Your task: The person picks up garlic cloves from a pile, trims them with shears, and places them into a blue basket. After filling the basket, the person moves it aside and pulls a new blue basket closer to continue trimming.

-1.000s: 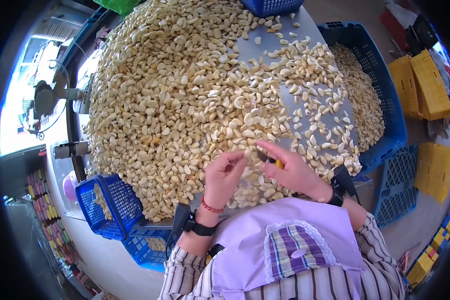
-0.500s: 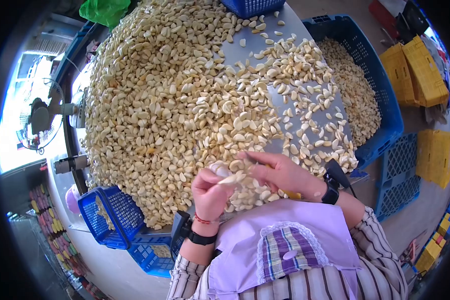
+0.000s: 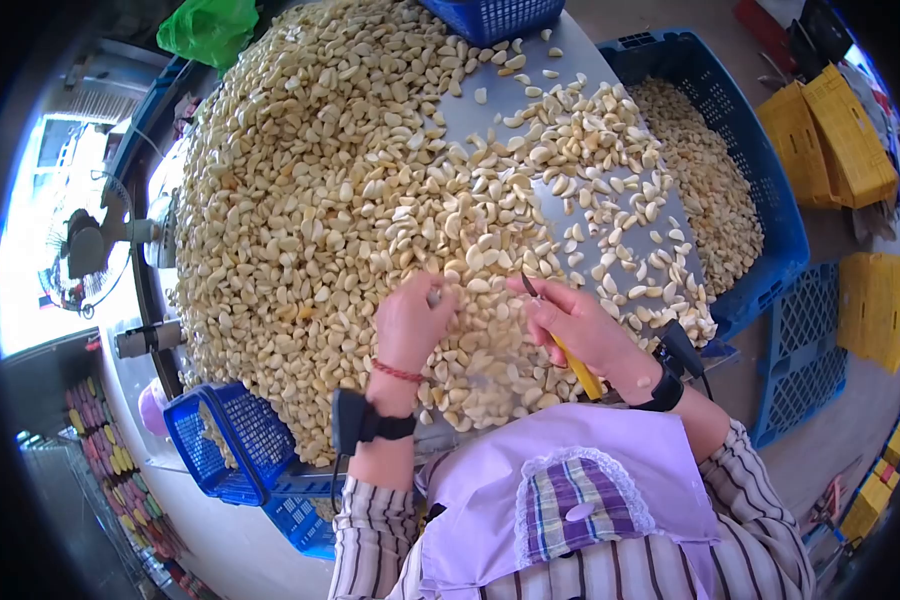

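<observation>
A large heap of peeled garlic cloves (image 3: 300,210) covers most of the metal table (image 3: 590,220). My left hand (image 3: 410,318) is over the near part of the heap, back upward and fingers curled. A pale bit of garlic (image 3: 434,297) shows between its thumb and fingers; the rest of the grip is hidden. To its right, my right hand (image 3: 575,325) is closed around a small knife (image 3: 577,372) with a yellow handle. The dark blade tip points up and away, just above the cloves.
A big blue crate (image 3: 785,225) of garlic stands at the table's right side. A blue basket (image 3: 495,22) sits at the far edge, another blue basket (image 3: 255,430) at the near left. A fan (image 3: 95,245) stands left; yellow crates (image 3: 850,135) lie right.
My left hand has moved away from the knife, left and forward onto the heap, turning its back upward. My right hand has shifted slightly right, and the knife now shows more fully.
</observation>
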A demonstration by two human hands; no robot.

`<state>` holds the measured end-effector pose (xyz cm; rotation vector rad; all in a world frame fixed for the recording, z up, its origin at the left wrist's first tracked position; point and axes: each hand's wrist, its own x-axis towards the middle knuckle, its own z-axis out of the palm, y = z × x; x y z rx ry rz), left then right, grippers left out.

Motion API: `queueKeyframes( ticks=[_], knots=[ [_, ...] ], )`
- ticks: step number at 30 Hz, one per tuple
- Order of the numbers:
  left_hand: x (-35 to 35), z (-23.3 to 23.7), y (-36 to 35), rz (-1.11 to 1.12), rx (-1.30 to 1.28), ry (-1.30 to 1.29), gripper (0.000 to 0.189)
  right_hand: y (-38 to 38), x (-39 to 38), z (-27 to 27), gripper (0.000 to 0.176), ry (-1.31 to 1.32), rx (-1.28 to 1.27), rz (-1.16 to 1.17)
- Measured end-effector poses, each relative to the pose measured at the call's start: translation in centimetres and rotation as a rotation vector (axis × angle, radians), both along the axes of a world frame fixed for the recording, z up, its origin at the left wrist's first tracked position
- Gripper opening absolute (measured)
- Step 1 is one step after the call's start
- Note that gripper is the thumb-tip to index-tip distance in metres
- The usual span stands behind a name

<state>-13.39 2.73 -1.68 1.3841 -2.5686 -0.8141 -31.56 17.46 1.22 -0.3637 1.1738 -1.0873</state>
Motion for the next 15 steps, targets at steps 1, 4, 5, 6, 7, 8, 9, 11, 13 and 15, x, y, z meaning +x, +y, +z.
queueKeyframes(
  ticks=[1,4,5,6,7,8,9,11,13,15],
  knots=[
    [-0.2,1.3,-0.3,-0.011,-0.002,0.004,0.029,0.1,-0.3,0.0,0.041,0.001,0.006,-0.028],
    [-0.8,2.9,-0.8,-0.129,0.286,-0.135,0.033,0.2,-1.1,-0.5,0.041,-0.032,0.022,-0.14],
    [-1.4,2.2,-1.3,-0.13,0.284,-0.137,0.033,0.1,-1.2,-0.4,0.041,-0.034,0.019,-0.141],
    [-2.3,1.3,-2.0,-0.033,0.014,0.052,0.034,0.0,-1.3,-0.1,0.04,-0.029,0.029,-0.172],
    [-3.5,0.8,-2.6,0.063,-0.254,0.245,0.036,-0.1,-1.5,0.0,0.04,-0.022,0.04,-0.206],
    [-4.8,0.6,-3.2,0.059,-0.255,0.252,0.036,0.0,-1.7,0.0,0.04,-0.016,0.037,-0.21],
    [-6.3,0.5,-3.7,0.041,-0.365,0.286,0.035,0.1,-1.7,-0.1,0.04,-0.021,0.034,-0.218],
    [-8.3,-0.7,-4.3,0.033,-0.486,0.318,0.033,-0.1,-1.7,0.0,0.039,-0.027,0.021,-0.215],
    [-9.5,-4.4,-3.9,-0.145,-0.446,0.194,0.023,-0.2,-1.6,0.0,0.038,0.007,0.066,-0.22],
    [-10.1,-4.6,-2.8,-0.199,-0.412,0.102,0.015,-0.2,-1.6,-0.2,0.037,-0.014,0.061,-0.222]
  ],
)
